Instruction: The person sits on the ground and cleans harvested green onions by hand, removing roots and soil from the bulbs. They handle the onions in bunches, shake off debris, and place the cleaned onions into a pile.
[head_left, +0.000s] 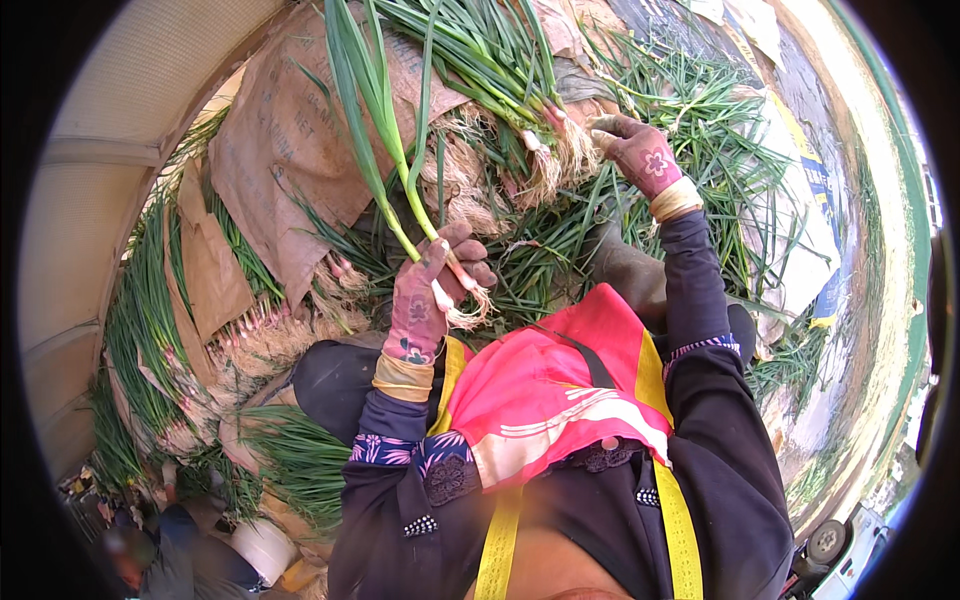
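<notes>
My left hand (435, 289), in a pink flowered glove, holds two green-topped allium stalks (401, 176) by their lower stems; their pale bulbs and roots hang over the palm. My right hand (636, 150), in a similar glove with worn pale fingertips, is raised at the right, its fingers near the roots of a bunch of allium plants (517, 82). No plant shows clearly in its grasp, and whether the fingertips touch the roots cannot be told. That bunch lies on a rooty heap, leaves pointing up and left, with its white bulbs at the lower end.
Loose green leaves (697, 150) cover the ground ahead and right. Brown printed sacking (300, 135) lies over stacked plants. More rooted bunches (165, 367) line the left. A dark boot (626, 270) stands among leaves. At lower left are another person (180, 555) and a white container (262, 551).
</notes>
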